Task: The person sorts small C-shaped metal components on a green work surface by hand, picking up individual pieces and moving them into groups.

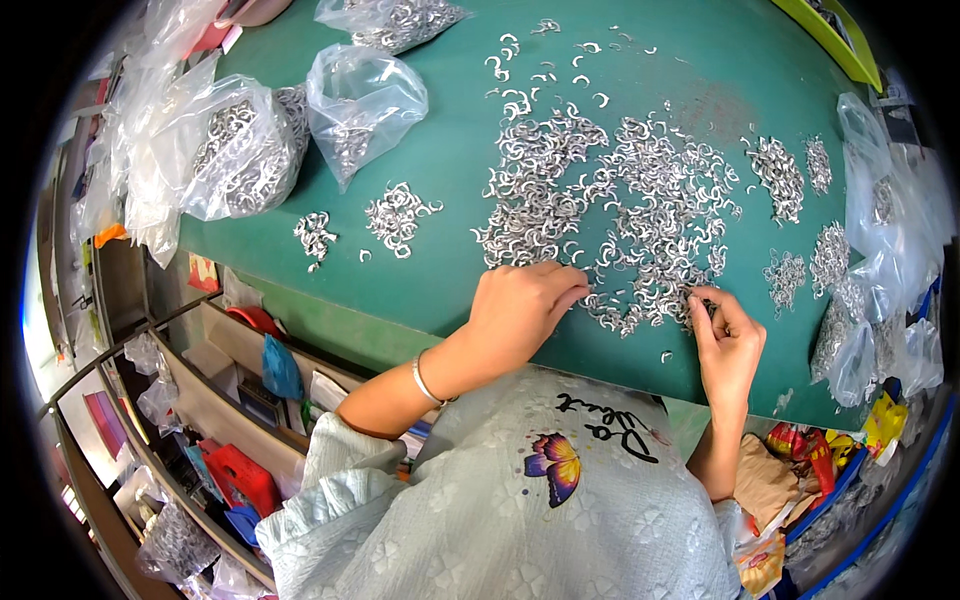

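Observation:
Many small silvery curved metal pieces lie on the green table in two big heaps, a left heap (540, 185) and a right heap (665, 200). My left hand (520, 308) rests at the near edge of the left heap, its fingers bent and pressed together, tips pointing right. My right hand (728, 345) is at the near right edge of the right heap, thumb and forefinger pinched close among the pieces. Whatever either hand's fingertips hold is too small to make out. A bracelet (424, 382) circles my left wrist.
Smaller piles sit at the left (397, 218) and right (776, 178). Clear plastic bags (250, 150) of metal pieces stand at the far left, and more bags (880, 270) line the right edge. A yellow-green tray (835, 40) is at the far right corner. Shelves (240, 350) hold items below left.

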Available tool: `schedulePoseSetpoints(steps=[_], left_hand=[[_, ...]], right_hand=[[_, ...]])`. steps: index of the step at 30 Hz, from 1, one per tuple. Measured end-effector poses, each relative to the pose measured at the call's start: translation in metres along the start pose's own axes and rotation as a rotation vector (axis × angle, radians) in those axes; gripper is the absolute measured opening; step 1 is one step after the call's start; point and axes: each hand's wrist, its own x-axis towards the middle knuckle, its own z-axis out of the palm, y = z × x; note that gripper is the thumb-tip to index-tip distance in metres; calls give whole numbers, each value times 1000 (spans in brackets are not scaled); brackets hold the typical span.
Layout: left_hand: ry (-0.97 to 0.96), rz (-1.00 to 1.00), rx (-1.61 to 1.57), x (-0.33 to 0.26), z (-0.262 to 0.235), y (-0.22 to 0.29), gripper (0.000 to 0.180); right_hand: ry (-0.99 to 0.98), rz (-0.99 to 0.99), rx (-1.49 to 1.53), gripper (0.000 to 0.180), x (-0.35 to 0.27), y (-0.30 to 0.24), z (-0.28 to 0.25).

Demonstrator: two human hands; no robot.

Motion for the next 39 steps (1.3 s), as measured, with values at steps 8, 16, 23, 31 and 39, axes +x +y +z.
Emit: schedulePoseSetpoints(steps=[8,16,23,31,39], left_hand=[[11,-218,-141,6,-7,9,11],[-71,-563,-894,14,-16,7,5],[-146,-504,-1423,17,-13,0,5],[-33,-494,-1590,21,-7,-3,9],[-142,-565,-1748,24,-3,0,18]], right_hand=[[-73,-207,-210,35,-11,-2,8],[-200,-287,-52,33,-20,-4,0],[47,-50,-190,33,-11,9,8],[-247,-276,-244,45,-32,-8,12],[42,-56,71,24,-19,18,-8]])
